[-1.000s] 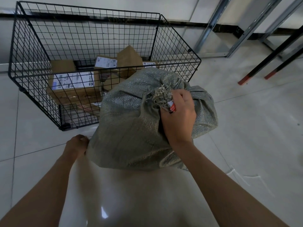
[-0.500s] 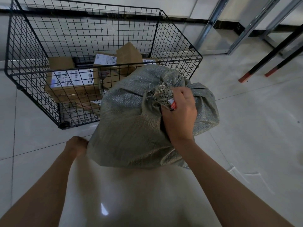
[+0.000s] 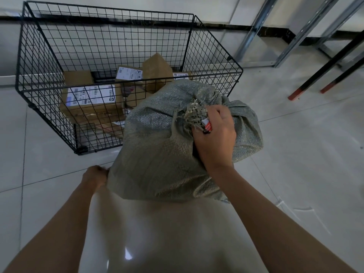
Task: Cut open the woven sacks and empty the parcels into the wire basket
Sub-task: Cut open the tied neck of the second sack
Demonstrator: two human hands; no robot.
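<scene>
Sack (image 3: 163, 146), grey and woven, is held just in front of the wire basket (image 3: 214, 46); its lower corner is gripped by the left hand (image 3: 94, 177), its frayed tied neck clenched in the right hand (image 3: 214, 138). Cardboard parcels (image 3: 92, 99) are seen inside the basket.

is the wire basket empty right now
No, the wire basket already holds several cardboard parcels, while the woven sack sits outside it, gripped by the right hand.
</scene>
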